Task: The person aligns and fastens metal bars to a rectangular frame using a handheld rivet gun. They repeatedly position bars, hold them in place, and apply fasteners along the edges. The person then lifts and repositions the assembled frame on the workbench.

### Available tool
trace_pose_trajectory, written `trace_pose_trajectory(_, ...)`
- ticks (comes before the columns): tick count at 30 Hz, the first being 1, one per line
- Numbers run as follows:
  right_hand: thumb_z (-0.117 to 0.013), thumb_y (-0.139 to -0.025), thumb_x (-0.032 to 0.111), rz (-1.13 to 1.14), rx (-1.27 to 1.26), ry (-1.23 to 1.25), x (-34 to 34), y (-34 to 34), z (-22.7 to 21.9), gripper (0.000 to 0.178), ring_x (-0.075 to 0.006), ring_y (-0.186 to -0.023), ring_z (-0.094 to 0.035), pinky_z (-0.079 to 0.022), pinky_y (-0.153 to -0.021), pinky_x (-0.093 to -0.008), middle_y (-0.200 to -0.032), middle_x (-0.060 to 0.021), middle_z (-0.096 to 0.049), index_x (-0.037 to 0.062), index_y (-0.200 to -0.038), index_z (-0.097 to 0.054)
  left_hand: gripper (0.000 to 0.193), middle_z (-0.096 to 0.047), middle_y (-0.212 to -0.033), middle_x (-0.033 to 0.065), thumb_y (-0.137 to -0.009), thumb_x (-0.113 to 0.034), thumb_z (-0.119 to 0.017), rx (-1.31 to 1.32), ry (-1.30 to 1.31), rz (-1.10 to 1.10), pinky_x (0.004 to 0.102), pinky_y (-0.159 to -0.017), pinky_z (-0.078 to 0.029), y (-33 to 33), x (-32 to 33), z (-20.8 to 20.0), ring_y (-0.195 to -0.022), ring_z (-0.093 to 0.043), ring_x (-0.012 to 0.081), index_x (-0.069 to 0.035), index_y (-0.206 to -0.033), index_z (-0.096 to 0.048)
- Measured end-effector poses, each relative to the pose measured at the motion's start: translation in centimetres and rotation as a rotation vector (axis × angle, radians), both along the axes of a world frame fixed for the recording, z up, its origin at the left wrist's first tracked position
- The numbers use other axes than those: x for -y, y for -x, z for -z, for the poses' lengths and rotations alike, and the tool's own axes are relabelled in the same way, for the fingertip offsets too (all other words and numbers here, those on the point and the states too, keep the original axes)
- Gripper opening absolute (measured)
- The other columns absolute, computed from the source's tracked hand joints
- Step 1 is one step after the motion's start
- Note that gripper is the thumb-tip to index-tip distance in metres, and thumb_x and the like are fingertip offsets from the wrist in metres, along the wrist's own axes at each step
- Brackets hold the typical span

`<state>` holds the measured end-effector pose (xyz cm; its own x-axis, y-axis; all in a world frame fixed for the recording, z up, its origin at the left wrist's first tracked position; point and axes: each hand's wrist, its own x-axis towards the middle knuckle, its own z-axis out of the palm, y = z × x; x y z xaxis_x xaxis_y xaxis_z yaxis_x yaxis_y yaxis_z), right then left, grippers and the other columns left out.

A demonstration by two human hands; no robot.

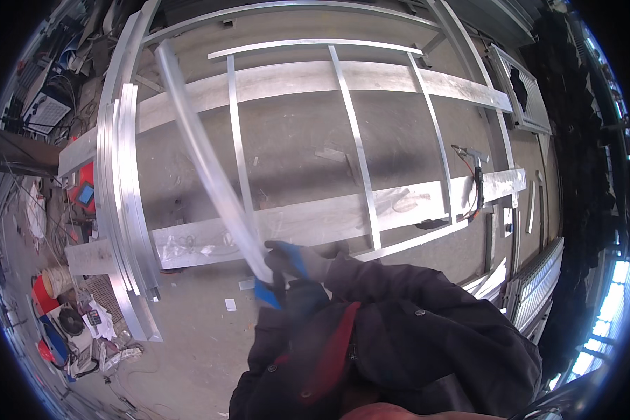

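Note:
A long silver metal bar [206,157] slants from my body toward the far left, its near end in my gloved hands. My right hand [292,260], in a dark glove with blue, is closed round that near end. My left hand [283,295], gloved alike, grips just below it; its fingers are partly hidden and blurred. Beyond the bar, a ladder-like frame of thin metal bars [353,143] rests across two broad metal beams [301,217]. The held bar passes over the frame's left rung [236,129] and both beams.
Several long metal profiles [124,189] lie stacked at the left. A gun-shaped tool [478,171] with an orange cable rests by the frame's right side. Tools and a red-and-blue device [85,194] crowd the far left. Ribbed panels [535,283] stand at the right.

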<state>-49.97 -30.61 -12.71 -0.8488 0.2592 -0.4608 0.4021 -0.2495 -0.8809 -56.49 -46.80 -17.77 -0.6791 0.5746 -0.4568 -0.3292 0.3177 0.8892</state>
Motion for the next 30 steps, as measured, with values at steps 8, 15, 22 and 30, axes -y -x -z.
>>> trace_pose_trajectory(8, -0.064, -0.096, 0.052, 0.048, 0.263, -0.314, -1.0, -2.3, -3.8, 0.053, -0.0405, -0.097, -0.069, -0.053, -0.085, -0.0471, -0.102, -0.0244, -0.071, 0.0051, -0.121, -0.063, 0.064, -0.064, -0.126, 0.0126, -0.104, -0.046, -0.058, 0.159, -0.143, 0.036, 0.0323, -0.088, -0.052, -3.6, -1.4, -1.8, -0.108, -0.063, 0.0201, 0.002, -0.146, -0.047)
trace_pose_trajectory(15, -0.069, -0.096, 0.041, 0.423, 0.147, -0.397, -6.0, -6.0, -1.9, 0.049, -0.0326, -0.083, -0.072, -0.055, -0.073, -0.0445, -0.097, -0.02, -0.073, 0.003, -0.126, -0.062, 0.047, -0.056, -0.073, 0.0018, -0.101, -0.052, -0.063, -0.01, 0.1, -0.491, 0.0282, -0.051, -0.047, 7.1, 4.5, 8.3, -0.057, -0.054, 0.0144, -0.008, -0.116, -0.058)
trace_pose_trajectory(22, -0.064, -0.098, 0.037, 0.591, 0.494, -0.39, -8.8, -22.3, -1.5, 0.041, -0.0177, -0.075, -0.065, -0.054, -0.069, -0.0373, -0.085, -0.0097, -0.069, 0.001, -0.119, -0.064, 0.033, -0.047, -0.072, -0.002, -0.099, -0.038, -0.07, 0.155, 0.242, -0.728, 0.0305, -0.047, -0.034, 16.2, 9.4, 15.3, -0.053, -0.041, 0.0117, -0.01, -0.115, -0.06)
trace_pose_trajectory(30, -0.07, -0.095, 0.044, 0.866, 0.668, -0.296, -5.4, -32.6, 2.0, 0.042, -0.0155, -0.061, -0.062, -0.05, -0.057, -0.0347, -0.067, -0.008, -0.062, 0.0028, -0.093, -0.06, 0.049, -0.067, -0.086, 0.0118, -0.1, -0.046, -0.066, -0.505, 0.544, -0.373, 0.0414, -0.066, -0.05, 15.3, 12.0, 20.2, -0.071, -0.061, 0.0259, 0.0, -0.117, -0.063)
